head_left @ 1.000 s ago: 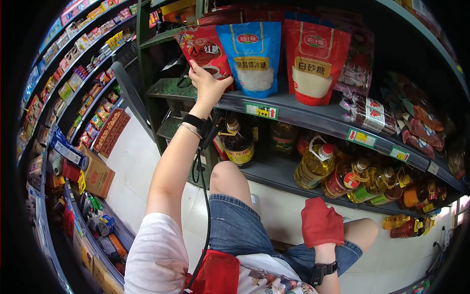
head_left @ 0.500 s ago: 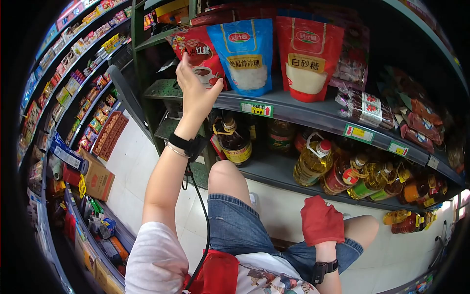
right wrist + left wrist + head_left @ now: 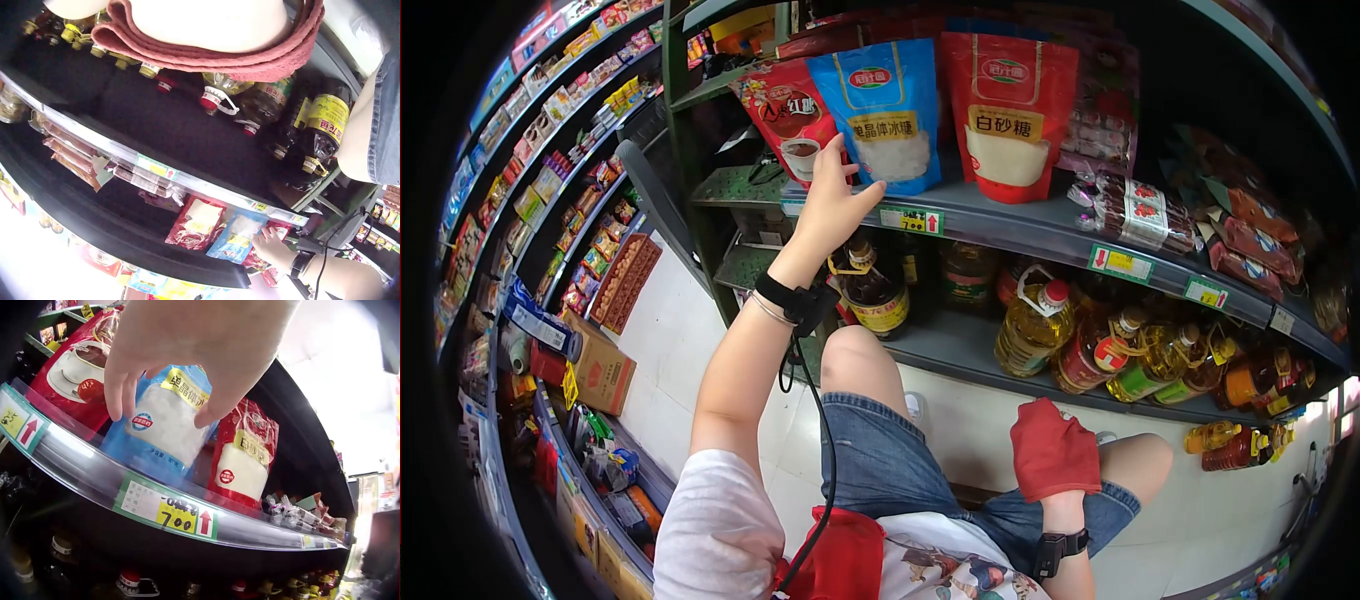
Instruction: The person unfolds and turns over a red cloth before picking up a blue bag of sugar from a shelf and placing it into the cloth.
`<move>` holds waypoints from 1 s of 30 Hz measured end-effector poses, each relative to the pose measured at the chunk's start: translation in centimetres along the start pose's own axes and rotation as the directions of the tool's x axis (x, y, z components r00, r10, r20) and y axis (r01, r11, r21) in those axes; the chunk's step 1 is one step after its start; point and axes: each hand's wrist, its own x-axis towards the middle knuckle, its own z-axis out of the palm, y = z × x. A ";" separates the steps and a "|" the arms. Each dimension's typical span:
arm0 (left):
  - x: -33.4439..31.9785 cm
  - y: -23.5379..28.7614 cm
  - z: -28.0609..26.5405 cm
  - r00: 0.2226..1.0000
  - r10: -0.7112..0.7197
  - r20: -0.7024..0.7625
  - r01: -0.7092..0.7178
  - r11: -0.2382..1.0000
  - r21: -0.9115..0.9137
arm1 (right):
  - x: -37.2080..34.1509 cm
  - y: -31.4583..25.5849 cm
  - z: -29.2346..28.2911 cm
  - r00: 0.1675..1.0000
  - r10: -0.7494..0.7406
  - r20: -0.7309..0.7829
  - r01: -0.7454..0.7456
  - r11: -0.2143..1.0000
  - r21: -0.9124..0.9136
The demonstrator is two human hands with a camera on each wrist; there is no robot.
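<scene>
My left hand (image 3: 835, 205) reaches to the shelf edge, thumb and fingers spread before the blue rock sugar bag (image 3: 887, 110). In the left wrist view its fingertips overlap the bag's front on both sides. Left of it leans a red brown sugar bag (image 3: 785, 125), with a cup printed on it; to the right stands a red white sugar bag (image 3: 1008, 115). A red cloth (image 3: 1055, 450) covers my right hand (image 3: 212, 22), low by the right knee. Its fingers are hidden inside the cloth.
The grey shelf edge (image 3: 1010, 213) bears price tags. Packets of wrapped sweets (image 3: 1145, 215) lie farther right. Several oil bottles (image 3: 1035, 325) stand on the lower shelf. A cable (image 3: 832, 440) runs from the left wrist. At left are snack shelves and a cardboard box (image 3: 605, 365).
My left hand has moved from the brown sugar bag rightward to the front of the blue bag, letting the brown sugar bag go. The cloth-covered right hand stays by the knee.
</scene>
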 end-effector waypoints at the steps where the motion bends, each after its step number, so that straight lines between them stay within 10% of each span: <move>1: 0.1 0.0 0.1 1.000 -0.022 -0.007 0.022 1.000 -0.017 | -0.2 0.3 0.1 1.000 0.001 0.000 -0.001 1.000 0.000; 4: 0.0 0.3 0.5 1.000 -0.016 -0.022 0.017 1.000 0.000 | -0.5 0.5 -0.4 0.996 0.017 0.086 -0.053 0.899 0.435; 9: -0.4 1.1 0.9 1.000 0.023 0.016 -0.023 0.999 0.044 | -0.4 0.5 0.0 1.000 -0.004 0.030 0.004 1.000 -0.001; 30: -0.9 2.2 3.7 0.986 0.165 0.035 -0.168 0.974 0.150 | -0.2 0.1 -0.5 0.999 -0.007 -0.032 0.006 1.000 -0.023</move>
